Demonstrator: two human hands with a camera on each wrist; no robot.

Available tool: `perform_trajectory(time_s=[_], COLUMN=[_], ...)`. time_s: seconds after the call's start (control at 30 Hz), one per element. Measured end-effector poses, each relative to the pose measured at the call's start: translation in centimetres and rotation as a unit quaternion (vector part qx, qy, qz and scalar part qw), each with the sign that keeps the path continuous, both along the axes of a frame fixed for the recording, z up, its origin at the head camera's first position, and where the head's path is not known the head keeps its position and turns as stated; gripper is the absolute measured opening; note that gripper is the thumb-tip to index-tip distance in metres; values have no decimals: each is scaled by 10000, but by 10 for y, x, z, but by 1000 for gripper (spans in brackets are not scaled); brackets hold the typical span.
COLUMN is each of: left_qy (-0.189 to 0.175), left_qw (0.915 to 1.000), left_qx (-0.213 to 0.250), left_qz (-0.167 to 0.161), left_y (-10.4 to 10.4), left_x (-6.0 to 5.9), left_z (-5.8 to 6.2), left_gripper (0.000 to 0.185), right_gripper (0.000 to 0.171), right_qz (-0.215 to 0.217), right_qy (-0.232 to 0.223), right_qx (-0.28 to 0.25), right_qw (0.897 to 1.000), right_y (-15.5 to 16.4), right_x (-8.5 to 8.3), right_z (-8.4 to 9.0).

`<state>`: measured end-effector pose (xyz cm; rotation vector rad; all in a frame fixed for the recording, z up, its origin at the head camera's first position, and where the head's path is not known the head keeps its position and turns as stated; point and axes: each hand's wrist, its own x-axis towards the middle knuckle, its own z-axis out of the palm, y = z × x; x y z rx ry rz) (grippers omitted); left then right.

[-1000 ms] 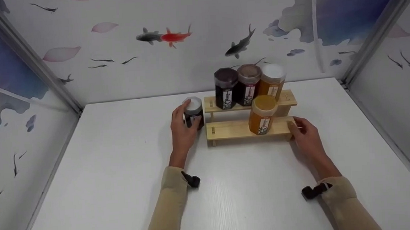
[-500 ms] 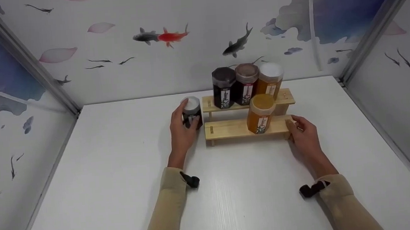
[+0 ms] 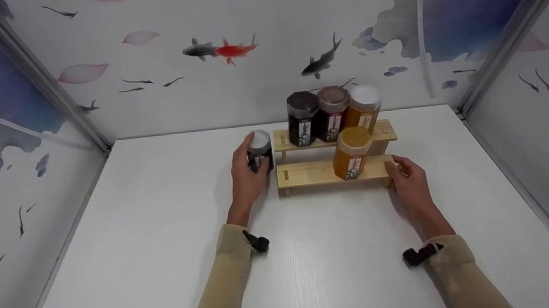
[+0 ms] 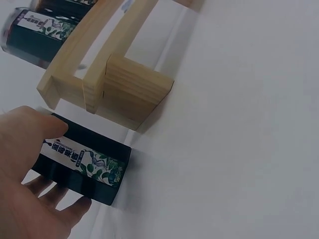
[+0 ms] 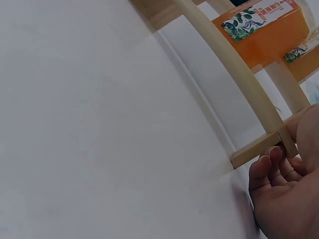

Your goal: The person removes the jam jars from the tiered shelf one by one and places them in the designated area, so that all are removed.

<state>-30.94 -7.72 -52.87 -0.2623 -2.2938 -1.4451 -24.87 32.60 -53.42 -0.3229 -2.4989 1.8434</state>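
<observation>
A dark jar point(image 3: 261, 150) with a white lid stands upright on the table, just left of a two-step wooden rack point(image 3: 309, 173). My left hand point(image 3: 247, 174) grips this jar, thumb on its labelled front and fingers round the far side; the left wrist view shows the label point(image 4: 82, 158) with green leaves. At the rack's right end, my right hand point(image 3: 410, 181) pinches the lower board, thumb on top and fingertips curled beneath. An amber jar point(image 3: 351, 156) stands on the lower step. The upper step bears a black jar point(image 3: 302, 119), a brown-lidded jar point(image 3: 333, 114) and a white-lidded amber jar point(image 3: 365, 105).
Under everything lies a white table point(image 3: 165, 237). Close behind the rack rises a back wall point(image 3: 157, 104) printed with fish, and panels point(image 3: 1, 204) close off both sides. Small black cameras point(image 3: 258, 244) sit at the wrists.
The view shifts slightly and returns. Both hands keep their holds on the dark jar and the rack, and the jars stand where they were.
</observation>
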Motion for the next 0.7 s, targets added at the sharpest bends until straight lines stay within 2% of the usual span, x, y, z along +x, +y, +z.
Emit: perform_trajectory(time_s=[0.1, 0.17, 0.23, 0.3, 0.4, 0.47, 0.57, 0.7], left_qy=[96, 299, 631, 1034, 1551, 1677, 1609, 1330], left_qw=[9995, 9979, 9944, 9904, 9857, 9852, 9867, 9873], left_qx=[36, 59, 98, 134, 112, 31, -192, -515], left_qz=[286, 576, 839, 902, 646, 346, -136, -701], left_y=[5, 10, 17, 26, 43, 56, 74, 92], left_x=[2, 4, 9, 14, 25, 32, 42, 51], left_z=[3, 8, 15, 24, 36, 42, 46, 48], left_gripper=[71, 70, 66, 61, 53, 48, 43, 41], right_gripper=[66, 64, 63, 62, 61, 61, 60, 59], right_qz=[-36, -63, -66, -61, -44, -44, -72, -109], right_qy=[54, 110, 204, 253, 224, 159, 94, 122], right_qx=[54, 99, 160, 228, 209, 115, -79, -140], right_qw=[10000, 9999, 9996, 9994, 9995, 9998, 9999, 9998], right_y=[-1, -2, -3, -3, -2, -1, 0, -1], right_x=[2, 2, 1, 0, 0, 0, 0, 1], right_z=[-1, -2, -3, -3, -3, -3, -2, 0])
